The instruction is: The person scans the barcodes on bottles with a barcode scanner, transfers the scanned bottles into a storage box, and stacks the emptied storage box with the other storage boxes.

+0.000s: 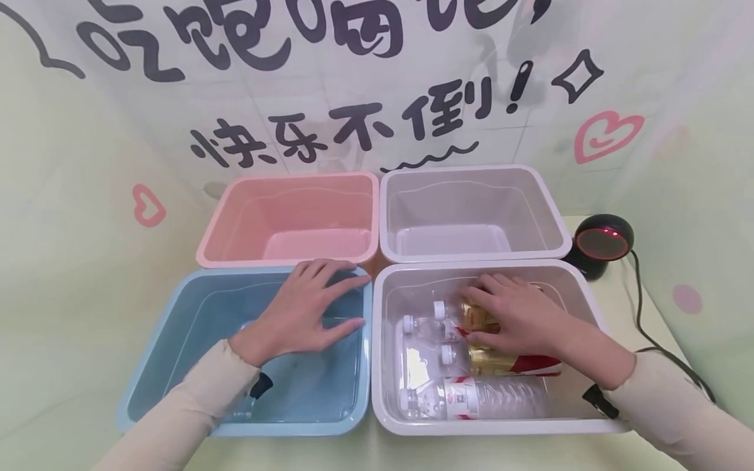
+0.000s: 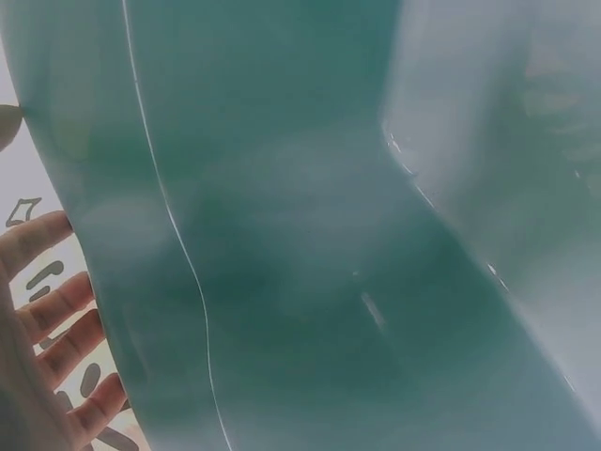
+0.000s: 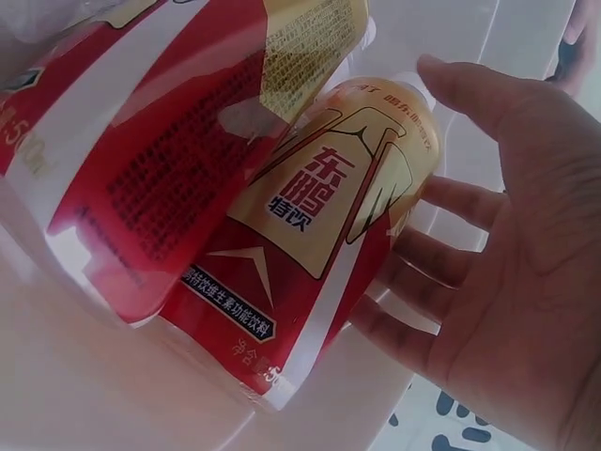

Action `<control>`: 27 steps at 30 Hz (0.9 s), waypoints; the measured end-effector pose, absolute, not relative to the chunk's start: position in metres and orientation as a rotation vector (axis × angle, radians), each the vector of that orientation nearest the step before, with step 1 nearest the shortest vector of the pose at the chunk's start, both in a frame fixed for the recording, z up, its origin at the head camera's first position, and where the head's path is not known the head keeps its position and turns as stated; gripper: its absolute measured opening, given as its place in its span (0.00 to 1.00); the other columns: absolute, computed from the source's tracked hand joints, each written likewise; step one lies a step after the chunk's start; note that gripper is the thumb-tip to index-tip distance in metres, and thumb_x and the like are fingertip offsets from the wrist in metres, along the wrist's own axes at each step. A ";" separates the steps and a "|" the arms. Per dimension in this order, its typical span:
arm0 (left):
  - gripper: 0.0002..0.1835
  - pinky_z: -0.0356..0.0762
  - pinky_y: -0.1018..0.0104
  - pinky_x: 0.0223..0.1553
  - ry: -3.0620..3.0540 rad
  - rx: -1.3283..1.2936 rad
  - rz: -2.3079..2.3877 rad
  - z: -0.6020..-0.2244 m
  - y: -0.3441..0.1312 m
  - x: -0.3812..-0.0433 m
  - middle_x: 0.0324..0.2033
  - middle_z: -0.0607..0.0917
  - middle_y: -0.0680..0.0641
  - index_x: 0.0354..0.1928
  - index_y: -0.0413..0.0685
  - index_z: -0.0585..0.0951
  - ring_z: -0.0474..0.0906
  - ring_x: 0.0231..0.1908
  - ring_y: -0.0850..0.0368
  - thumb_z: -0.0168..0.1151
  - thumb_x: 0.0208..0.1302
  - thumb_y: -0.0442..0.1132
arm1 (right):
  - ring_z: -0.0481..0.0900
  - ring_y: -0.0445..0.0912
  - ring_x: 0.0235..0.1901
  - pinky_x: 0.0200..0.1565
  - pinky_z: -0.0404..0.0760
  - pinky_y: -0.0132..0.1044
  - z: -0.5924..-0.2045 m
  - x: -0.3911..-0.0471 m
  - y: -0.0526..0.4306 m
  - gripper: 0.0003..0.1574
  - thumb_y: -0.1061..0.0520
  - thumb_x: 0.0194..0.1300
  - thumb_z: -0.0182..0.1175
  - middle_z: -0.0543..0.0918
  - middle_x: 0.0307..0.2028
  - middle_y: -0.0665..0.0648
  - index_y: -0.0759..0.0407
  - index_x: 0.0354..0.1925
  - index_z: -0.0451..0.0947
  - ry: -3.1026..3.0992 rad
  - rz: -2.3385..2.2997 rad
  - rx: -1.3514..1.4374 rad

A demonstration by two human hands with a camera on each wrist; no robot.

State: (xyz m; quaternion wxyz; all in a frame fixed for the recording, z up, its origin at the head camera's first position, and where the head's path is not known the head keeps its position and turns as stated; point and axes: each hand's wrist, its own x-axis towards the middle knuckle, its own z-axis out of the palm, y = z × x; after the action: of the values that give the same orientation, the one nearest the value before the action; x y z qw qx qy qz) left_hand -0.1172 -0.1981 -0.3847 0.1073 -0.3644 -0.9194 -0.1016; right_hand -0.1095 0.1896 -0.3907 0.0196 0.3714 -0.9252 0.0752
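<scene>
My left hand (image 1: 303,314) hovers over the right side of the blue tub (image 1: 366,353), fingers and thumb spread, holding nothing. In the left wrist view its fingers (image 2: 56,305) show at the tub's rim. Inside the front right pale tub (image 1: 379,392), my right hand (image 1: 521,320) is over the red-and-gold drink bottles. The right wrist view shows its fingers straight against the side of one drink bottle (image 3: 315,211), thumb apart near the cap. A second drink bottle (image 3: 178,141) lies alongside. A clear water bottle (image 1: 501,399) lies at the front of that tub.
Smaller clear bottles with white caps (image 1: 408,324) lie left of the drink bottles. Behind stand a pink tub (image 1: 288,261) and a lavender tub (image 1: 471,256). A black round device (image 1: 603,239) with a cable (image 1: 639,294) sits at the right.
</scene>
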 end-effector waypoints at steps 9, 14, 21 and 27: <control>0.35 0.67 0.38 0.75 -2.690 -1.073 -0.289 -0.381 -0.199 -0.120 0.71 0.77 0.49 0.71 0.65 0.79 0.71 0.72 0.46 0.65 0.64 0.66 | 0.78 0.53 0.54 0.56 0.84 0.54 -0.389 -0.111 0.186 0.44 0.41 0.54 0.81 0.83 0.54 0.58 0.60 0.64 0.81 -2.899 0.234 1.154; 0.35 0.67 0.37 0.75 -2.692 -1.075 -0.284 -0.381 -0.199 -0.120 0.70 0.77 0.48 0.71 0.64 0.79 0.71 0.71 0.46 0.66 0.64 0.66 | 0.79 0.52 0.54 0.54 0.84 0.52 -0.390 -0.110 0.186 0.41 0.45 0.54 0.81 0.82 0.53 0.57 0.56 0.63 0.83 -2.900 0.261 1.180; 0.35 0.68 0.37 0.74 -2.686 -1.083 -0.295 -0.386 -0.197 -0.121 0.70 0.77 0.48 0.71 0.65 0.79 0.71 0.71 0.46 0.65 0.64 0.66 | 0.81 0.58 0.62 0.65 0.78 0.63 -0.394 -0.108 0.189 0.44 0.48 0.56 0.80 0.85 0.60 0.59 0.56 0.68 0.79 -2.918 0.235 1.193; 0.35 0.67 0.37 0.75 -2.707 -1.072 -0.283 -0.386 -0.198 -0.121 0.70 0.77 0.48 0.71 0.64 0.79 0.70 0.72 0.46 0.65 0.64 0.66 | 0.82 0.55 0.61 0.63 0.80 0.60 -0.396 -0.110 0.188 0.42 0.47 0.56 0.80 0.85 0.59 0.57 0.53 0.67 0.79 -2.882 0.244 1.224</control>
State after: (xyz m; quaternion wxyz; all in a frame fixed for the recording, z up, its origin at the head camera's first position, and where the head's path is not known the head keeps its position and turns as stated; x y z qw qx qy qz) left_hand -0.1207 -0.1975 -0.3863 0.1080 -0.3643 -0.9200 -0.0962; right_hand -0.1098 0.1877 -0.3957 0.0005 0.3897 -0.9176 0.0778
